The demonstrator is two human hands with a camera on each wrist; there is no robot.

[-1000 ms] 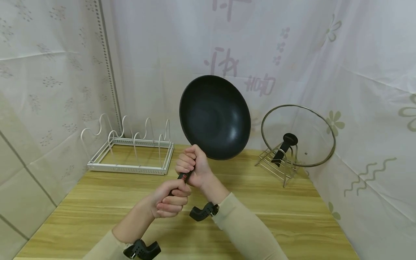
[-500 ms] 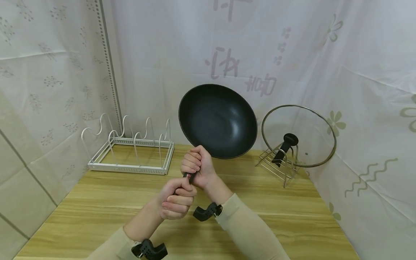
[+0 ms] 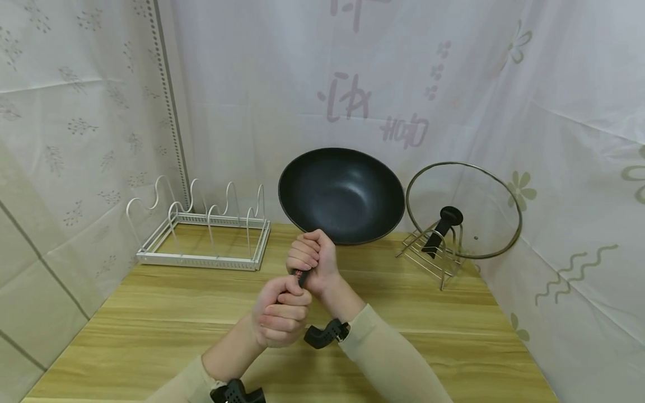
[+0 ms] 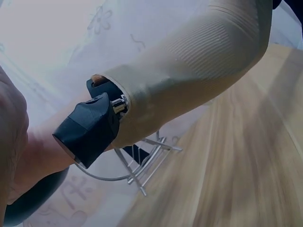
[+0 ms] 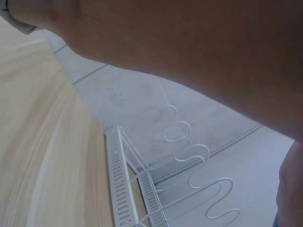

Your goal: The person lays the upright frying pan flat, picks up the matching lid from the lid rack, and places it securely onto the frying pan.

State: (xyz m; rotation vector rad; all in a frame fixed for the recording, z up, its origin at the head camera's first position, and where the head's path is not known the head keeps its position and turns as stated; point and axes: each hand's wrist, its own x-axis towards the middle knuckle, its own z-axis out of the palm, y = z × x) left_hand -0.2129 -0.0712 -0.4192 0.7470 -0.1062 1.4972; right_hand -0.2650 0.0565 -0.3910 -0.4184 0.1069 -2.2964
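A black wok (image 3: 342,196) is held above the table in the head view, tilted with its inside facing me. My right hand (image 3: 316,262) grips its handle (image 3: 300,275) close to the pan, fingers curled round it. Lower down, my left hand (image 3: 283,312) holds the end of the same handle. Most of the handle is hidden by both fists; a short dark stretch with red marks shows between them. In the left wrist view the wok (image 4: 35,201) is a dark edge beside the right forearm. The right wrist view shows mainly a bare forearm (image 5: 189,52).
A white wire pot rack (image 3: 201,261) stands on the wooden table (image 3: 403,347) at the back left. A glass lid (image 3: 484,196) with a black knob leans in a small metal stand (image 3: 433,271) at the right, with a black-handled utensil (image 3: 435,238). Patterned curtains surround the table.
The wok has tipped back and its far rim has dropped, so it looks flatter. Both hands have shifted slightly right and down with the handle. Rack and lid have not moved.
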